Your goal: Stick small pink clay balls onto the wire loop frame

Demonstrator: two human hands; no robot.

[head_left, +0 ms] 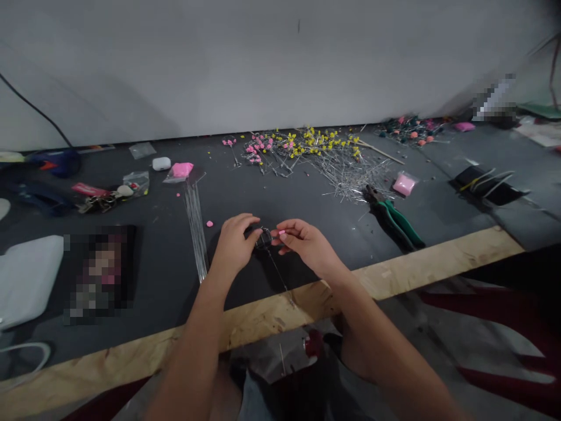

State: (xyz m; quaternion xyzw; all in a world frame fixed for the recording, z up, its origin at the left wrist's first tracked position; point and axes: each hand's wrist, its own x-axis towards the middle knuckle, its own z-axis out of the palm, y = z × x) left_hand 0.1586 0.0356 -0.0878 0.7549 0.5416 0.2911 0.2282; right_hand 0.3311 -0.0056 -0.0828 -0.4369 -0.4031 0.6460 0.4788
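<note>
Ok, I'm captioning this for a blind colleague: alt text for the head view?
A right hand pinches a small pink piece beside the left hand, over a dark table. Beyond lie yellow- and pink-tipped wires; green-handled pliers lie rightward.

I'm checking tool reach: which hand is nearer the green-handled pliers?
The right hand: the pliers lie to its right. The left hand is farther, on the right hand's other side.

The dark object is partly covered by the left hand, and its form cannot be determined. The pink piece is partly concealed by the right hand. The white item is cut off by the left edge. The flat item beside it is obscured by pixelation.
</note>
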